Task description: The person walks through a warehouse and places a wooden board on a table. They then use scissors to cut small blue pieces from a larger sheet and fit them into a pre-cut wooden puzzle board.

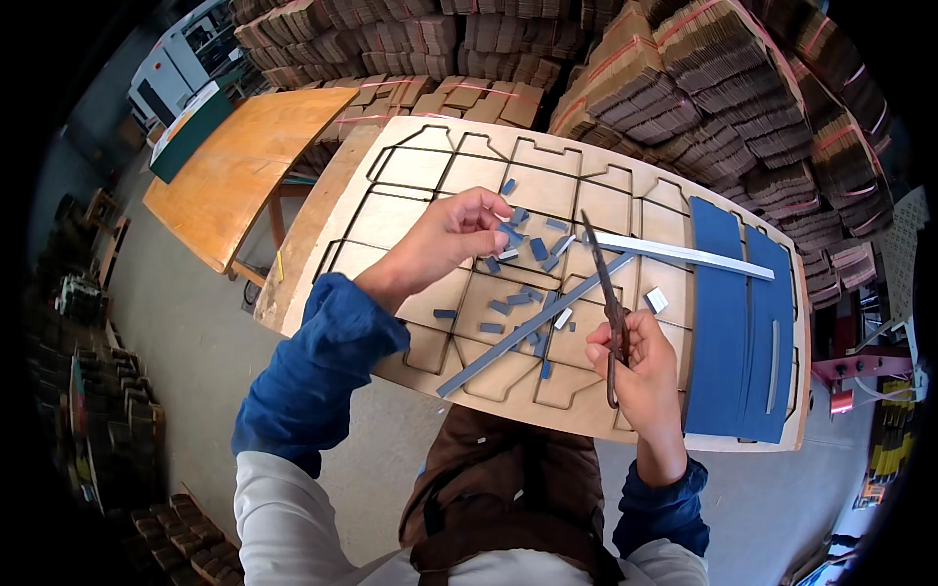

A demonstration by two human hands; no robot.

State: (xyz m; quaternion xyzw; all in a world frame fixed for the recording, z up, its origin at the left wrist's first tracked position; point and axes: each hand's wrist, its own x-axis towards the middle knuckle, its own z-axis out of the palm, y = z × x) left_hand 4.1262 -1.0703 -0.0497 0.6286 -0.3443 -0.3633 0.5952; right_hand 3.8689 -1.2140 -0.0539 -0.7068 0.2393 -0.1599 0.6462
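Note:
A plywood die board [391, 234] with dark raised cutting lines lies in front of me. My left hand [454, 234] is over its middle, thumb and fingertips curled at a small blue foam piece [511, 234], which they appear to pinch. My right hand [645, 371] is wrapped round the handles of dark, worn scissors [611, 293], their blades pointing away from me. A long grey-blue foam strip [532, 322] slants across the board. Beyond the scissors lies a white strip [684, 254]. Several cut foam bits [491, 328] are scattered between my hands.
Blue foam sheets [718, 342] cover the board's right end, with a thin grey strip [773, 366] on them. A small white block [656, 300] sits near the scissors. An orange-brown wooden table [249, 156] stands at the left. Bundled cardboard stacks [703, 78] rise behind.

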